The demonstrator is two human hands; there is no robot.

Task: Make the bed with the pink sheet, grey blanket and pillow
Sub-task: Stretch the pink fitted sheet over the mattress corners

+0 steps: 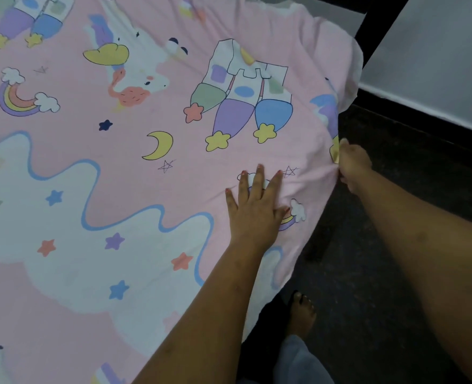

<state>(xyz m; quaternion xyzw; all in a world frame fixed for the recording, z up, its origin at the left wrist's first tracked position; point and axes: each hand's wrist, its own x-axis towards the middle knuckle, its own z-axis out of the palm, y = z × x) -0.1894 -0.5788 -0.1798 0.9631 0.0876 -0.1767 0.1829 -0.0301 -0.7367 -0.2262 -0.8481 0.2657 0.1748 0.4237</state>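
Fingers (258, 181) of the left hand (253, 209) are straight and spread, pressing flat on the pink sheet (71, 120) and gripping nothing. The sheet lies spread across the bed, filling the left and middle of the view, directly under those fingers and mostly smooth there. Just right of them, creases fan out toward the sheet's side edge. The right hand (352, 167) is curled on that edge, pinching the cloth where it drops over the side; which fingers are underneath can't be made out. Beyond it, the sheet corner (348, 65) looks loose and bunched, hanging off the bed. Risks, as a guess: a hard tug by the right hand could slide the whole sheet sideways if the left palm lifts, or deepen the creases; the loose corner may slip down toward the dark floor (381, 273). A bare foot (301, 314) stands near the hanging edge and could trap it. Grey blanket and pillow not in view.
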